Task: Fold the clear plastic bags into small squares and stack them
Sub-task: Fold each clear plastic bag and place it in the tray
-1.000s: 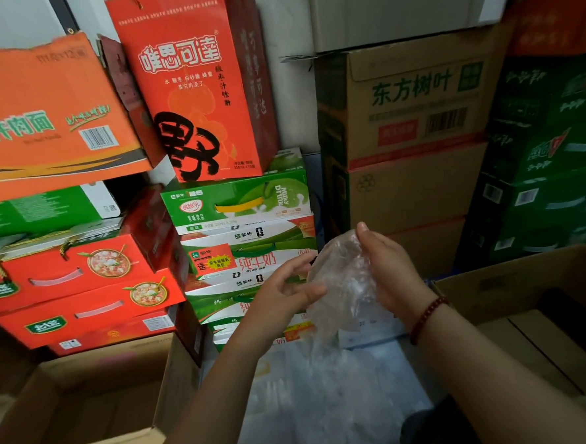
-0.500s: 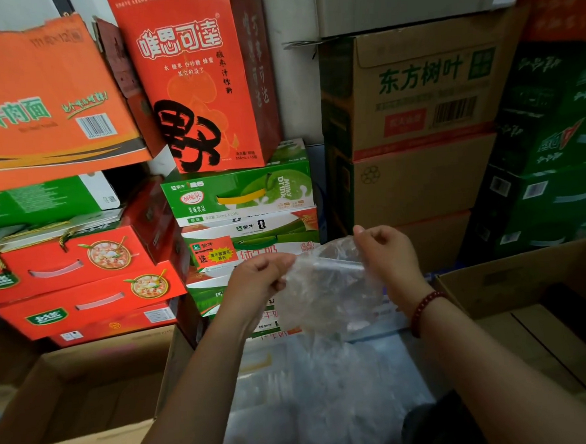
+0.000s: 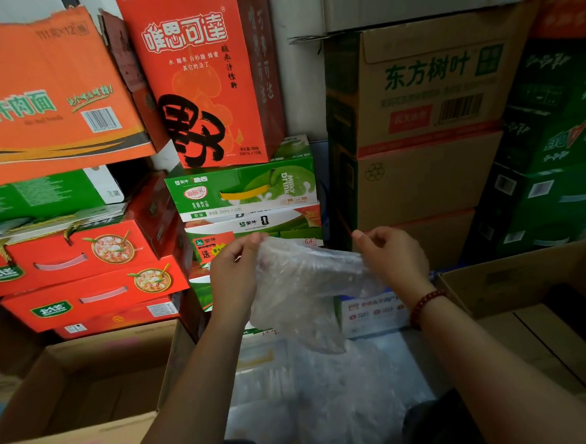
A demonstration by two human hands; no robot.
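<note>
A crumpled clear plastic bag [image 3: 299, 290] hangs stretched between my two hands at chest height, in front of stacked drink cartons. My left hand [image 3: 234, 271] pinches its upper left edge. On the other side my right hand [image 3: 391, 257] pinches the upper right edge, a red bead bracelet on that wrist. The bag's lower part droops toward a heap of more clear plastic bags [image 3: 329, 391] lying below my arms.
An open cardboard box [image 3: 88, 382] sits at lower left, another open cardboard box [image 3: 529, 289] at lower right. Red and green gift cartons [image 3: 81, 269] pile up on the left, brown cartons [image 3: 427, 145] and dark green cases [image 3: 556, 178] behind and to the right.
My hands have moved apart, pulling the bag from a bunched lump into a wider stretched sheet. The left hand went from open beside the bag to pinching its edge.
</note>
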